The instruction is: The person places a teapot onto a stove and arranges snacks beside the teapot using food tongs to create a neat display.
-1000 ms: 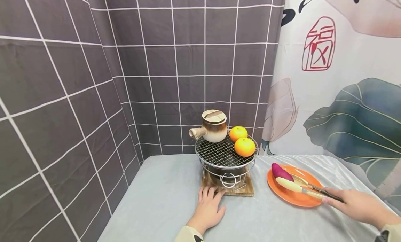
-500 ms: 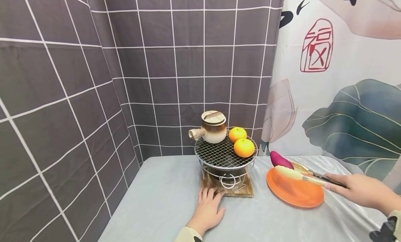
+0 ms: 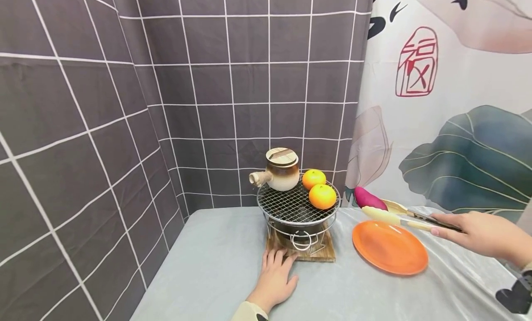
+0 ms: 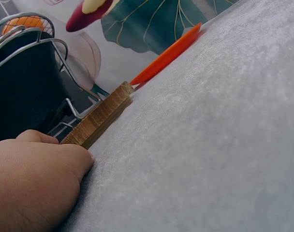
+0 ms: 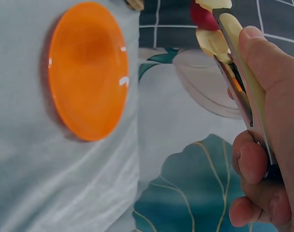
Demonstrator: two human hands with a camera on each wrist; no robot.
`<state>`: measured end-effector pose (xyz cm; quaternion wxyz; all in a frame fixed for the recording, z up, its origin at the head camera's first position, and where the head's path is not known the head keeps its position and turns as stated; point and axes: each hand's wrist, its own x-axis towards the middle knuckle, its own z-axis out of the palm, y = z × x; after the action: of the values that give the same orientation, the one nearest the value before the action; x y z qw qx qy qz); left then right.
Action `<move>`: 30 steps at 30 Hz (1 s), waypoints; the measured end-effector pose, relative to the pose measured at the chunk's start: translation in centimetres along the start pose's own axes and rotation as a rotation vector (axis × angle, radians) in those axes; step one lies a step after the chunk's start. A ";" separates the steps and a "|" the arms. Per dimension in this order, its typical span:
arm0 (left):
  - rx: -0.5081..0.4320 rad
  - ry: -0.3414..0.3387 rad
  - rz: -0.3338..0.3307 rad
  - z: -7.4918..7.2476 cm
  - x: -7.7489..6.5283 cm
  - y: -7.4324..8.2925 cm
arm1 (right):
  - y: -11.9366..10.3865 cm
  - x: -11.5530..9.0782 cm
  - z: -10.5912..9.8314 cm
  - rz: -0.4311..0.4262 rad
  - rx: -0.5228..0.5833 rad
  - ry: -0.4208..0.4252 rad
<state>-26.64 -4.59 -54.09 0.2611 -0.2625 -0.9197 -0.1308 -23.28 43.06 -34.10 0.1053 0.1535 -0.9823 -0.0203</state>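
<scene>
My right hand (image 3: 492,233) grips a pair of tongs (image 5: 243,79), with the thumb along one arm and the fingers curled round the other. Between the cream tips of the tongs is a purple sweet potato (image 3: 367,199), raised above and behind the orange plate (image 3: 390,248). My left hand (image 3: 274,278) lies on the table, its fingertips at the front edge of the wooden board (image 4: 101,116). On that board stands a round grill (image 3: 299,215). A small lidded clay pot (image 3: 284,175) and two oranges (image 3: 322,196) (image 3: 313,178) sit on its wire mesh.
A pale grey cloth covers the table (image 3: 199,265). Dark curtain (image 3: 224,90) with white grid lines hangs behind and to the left. To the right hangs a white curtain (image 3: 465,81) with a leaf print.
My right hand has lifted the tongs and the purple sweet potato up off the orange plate. The left hand keeps its place at the board.
</scene>
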 end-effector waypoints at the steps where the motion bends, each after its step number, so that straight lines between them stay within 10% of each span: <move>1: 0.004 -0.005 -0.003 0.0 0.0 0.0 | 0.0 0.1 -0.3 0.001 -0.009 0.001; 30: 0.013 0.034 0.013 0.7 -0.3 -0.3 | -2.2 2.3 -5.9 -0.022 -0.067 0.017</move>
<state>-26.86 -4.67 -54.81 0.2790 -0.2645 -0.9143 -0.1276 -23.47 40.20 -28.07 0.1185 0.1609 -0.9784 -0.0528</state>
